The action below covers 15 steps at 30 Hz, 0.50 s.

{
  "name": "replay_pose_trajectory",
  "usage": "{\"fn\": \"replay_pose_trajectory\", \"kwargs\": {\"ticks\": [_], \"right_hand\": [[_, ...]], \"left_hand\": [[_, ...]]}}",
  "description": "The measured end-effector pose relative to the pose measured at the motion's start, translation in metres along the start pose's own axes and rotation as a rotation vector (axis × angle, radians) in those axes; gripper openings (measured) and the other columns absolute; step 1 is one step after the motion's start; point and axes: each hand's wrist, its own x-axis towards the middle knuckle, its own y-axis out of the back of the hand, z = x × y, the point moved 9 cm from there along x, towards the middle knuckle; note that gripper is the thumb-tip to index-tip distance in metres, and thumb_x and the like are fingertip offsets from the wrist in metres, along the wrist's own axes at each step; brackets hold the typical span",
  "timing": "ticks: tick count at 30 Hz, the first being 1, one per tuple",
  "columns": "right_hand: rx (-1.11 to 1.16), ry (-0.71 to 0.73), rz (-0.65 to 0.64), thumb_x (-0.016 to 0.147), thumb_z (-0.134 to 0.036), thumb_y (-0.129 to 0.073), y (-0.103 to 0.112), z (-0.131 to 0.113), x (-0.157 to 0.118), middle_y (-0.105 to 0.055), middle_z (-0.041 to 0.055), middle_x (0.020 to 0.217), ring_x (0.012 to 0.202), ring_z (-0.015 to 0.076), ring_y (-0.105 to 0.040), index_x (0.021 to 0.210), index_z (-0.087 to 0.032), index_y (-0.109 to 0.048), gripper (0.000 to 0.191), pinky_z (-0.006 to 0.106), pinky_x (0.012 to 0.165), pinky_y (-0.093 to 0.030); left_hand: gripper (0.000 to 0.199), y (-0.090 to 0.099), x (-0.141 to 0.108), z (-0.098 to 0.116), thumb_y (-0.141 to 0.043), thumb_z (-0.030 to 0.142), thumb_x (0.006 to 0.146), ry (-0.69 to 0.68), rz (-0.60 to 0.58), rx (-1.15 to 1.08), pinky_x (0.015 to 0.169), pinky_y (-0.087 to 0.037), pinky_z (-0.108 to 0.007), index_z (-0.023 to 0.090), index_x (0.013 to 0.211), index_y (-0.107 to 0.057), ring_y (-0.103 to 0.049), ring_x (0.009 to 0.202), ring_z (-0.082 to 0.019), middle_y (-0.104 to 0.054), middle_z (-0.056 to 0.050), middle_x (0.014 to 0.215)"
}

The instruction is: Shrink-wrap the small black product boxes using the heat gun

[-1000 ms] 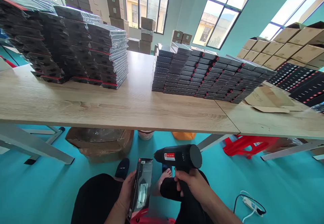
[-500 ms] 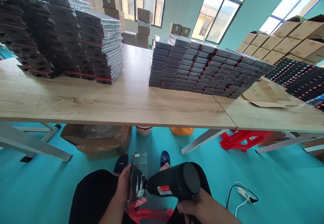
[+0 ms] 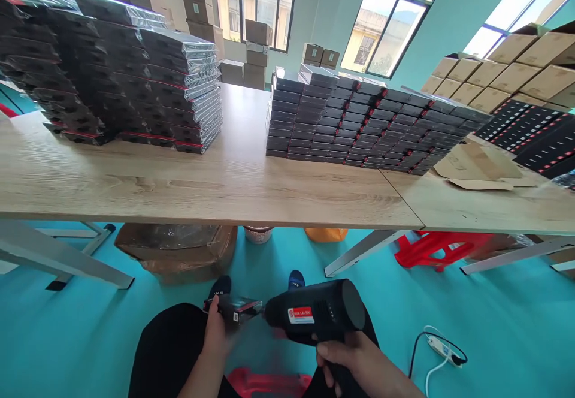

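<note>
My left hand [image 3: 216, 333] grips a small black retail box [image 3: 237, 310] in clear film, held over my lap with one end turned toward me. Wrapped round the handle of a black heat gun [image 3: 309, 310] is my right hand [image 3: 344, 356]. A red and white label [image 3: 300, 315] shows on the gun's side. The gun points left, and its nozzle is right by the box's right end; whether they touch I cannot tell. Part of the box is hidden by my left hand and blurred by motion.
A wooden table [image 3: 251, 191] stands ahead, bearing a stack of film-wrapped black boxes [image 3: 130, 80] at left and another stack [image 3: 359, 119] at centre right. Below are a carton [image 3: 179, 251], a red stool [image 3: 440, 249] and a table leg [image 3: 354, 253]. A power strip [image 3: 442, 350] lies right.
The box has tipped from its broad face showing to an end view. The heat gun is slightly higher and more level, its nozzle now by the box's right end.
</note>
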Motion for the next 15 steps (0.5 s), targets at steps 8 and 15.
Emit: {"fn": "replay_pose_trajectory", "kwargs": {"ticks": [8,15], "right_hand": [[-0.018,0.066,0.052,0.071,-0.038,-0.068,-0.014,-0.019,0.003,-0.059,-0.0008,0.058,0.056,0.0173,-0.054,0.088,-0.014,-0.067,0.030,0.032,0.056,-0.044],[0.015,0.082,0.080,0.070,-0.046,-0.071,0.005,-0.017,0.007,-0.062,0.0017,0.060,0.053,0.0152,-0.054,0.083,-0.012,-0.068,0.036,0.030,0.054,-0.043]], "left_hand": [[0.022,0.003,0.001,-0.002,-0.047,0.031,0.094,-0.013,0.026,-0.052,0.053,-0.055,-0.032,0.019,0.083,-0.062,-0.068,0.056,-0.021,-0.070,-0.003,0.064],[0.020,0.003,0.010,0.004,-0.044,0.022,0.090,-0.052,0.026,-0.135,0.065,-0.061,-0.041,0.017,0.085,-0.063,-0.073,0.071,-0.026,-0.074,-0.008,0.075]]}}
